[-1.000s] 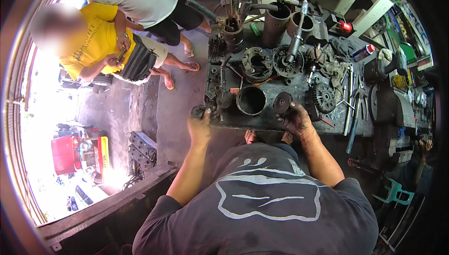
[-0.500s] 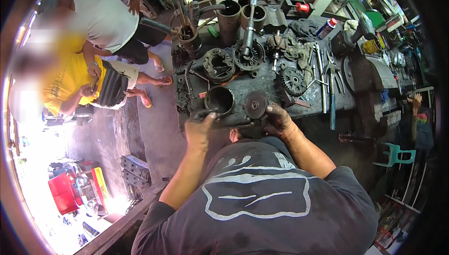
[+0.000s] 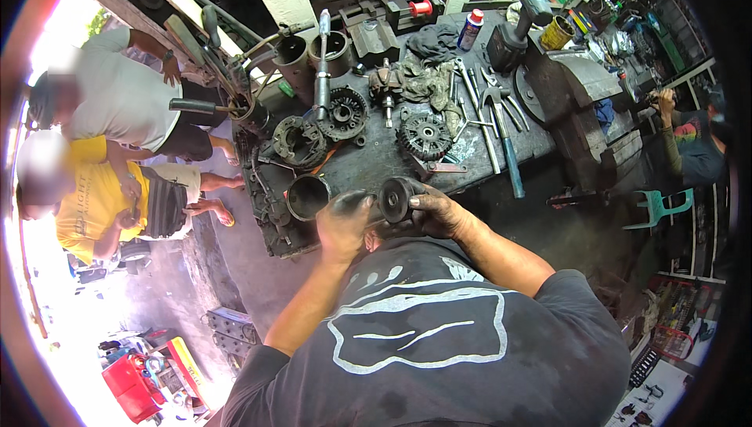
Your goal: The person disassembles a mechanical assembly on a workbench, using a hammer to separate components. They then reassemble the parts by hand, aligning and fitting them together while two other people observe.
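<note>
In front of my body at the bench's near edge, my right hand grips a round, dark grooved pulley with a hole in its middle, its thumb on the rim. My left hand is closed just left of it, fingers blackened and curled; what they hold, if anything, is hidden. Past my left hand a round metal housing rests with its opening up. Beyond lie two alternator housing halves, a rotor and a finned alternator end cover.
A hammer, wrenches and pliers lie on the right of the workbench. A ratchet leans over a metal cylinder. A spray can and rags are farther back, a bench vise at right. Two people stand left; another is far right.
The view has swung right, so the bench appears farther left. My left hand has come close to the pulley, which my right hand still holds, now turned a little.
</note>
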